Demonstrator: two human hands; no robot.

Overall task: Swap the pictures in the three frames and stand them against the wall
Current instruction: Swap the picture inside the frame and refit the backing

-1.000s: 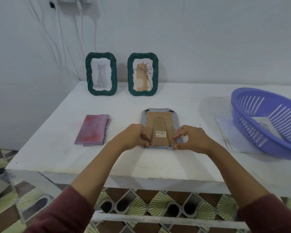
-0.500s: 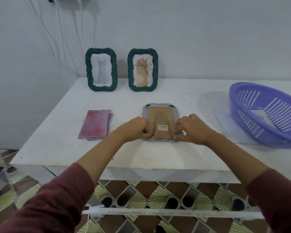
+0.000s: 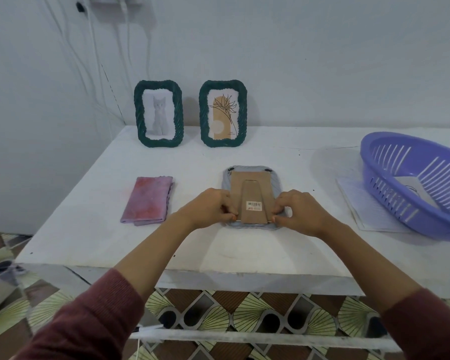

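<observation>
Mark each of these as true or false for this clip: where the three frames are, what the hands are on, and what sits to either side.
1. Two green frames stand against the wall. True.
2. The third frame lies face up. False: it lies face down, cardboard back showing.
3. Both hands, left hand and right hand, are at its near edge. True.
4. The purple basket sits left of the frame. False: it is on the right.
5. The folded pink cloth is inside the basket. False: it lies on the table, left of the frame.
</observation>
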